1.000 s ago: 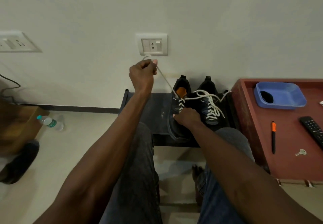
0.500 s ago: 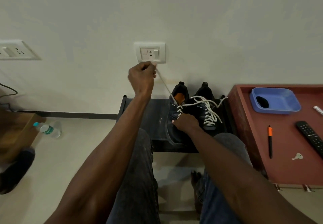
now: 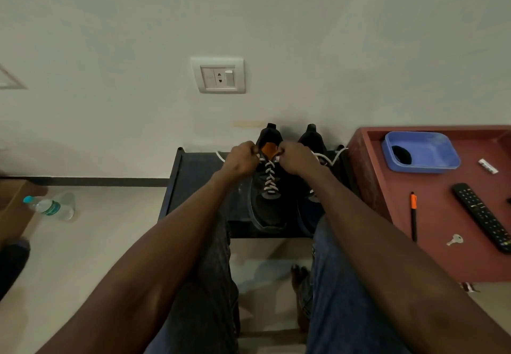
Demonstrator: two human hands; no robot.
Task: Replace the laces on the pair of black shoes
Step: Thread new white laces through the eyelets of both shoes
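Fingers of my left hand curled, pinching the white lace at the left black shoe collar, my right hand pinching its other end, both knuckles up

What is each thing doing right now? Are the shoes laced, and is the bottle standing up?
Left shoe: white lace crossed up to the top, ends untied.
Right shoe: laced, partly hidden by the arm.
Left hand: grips a lace end.
Right hand: grips the other end.
Bottle: lying on the floor, capped.
Pen: lying flat.
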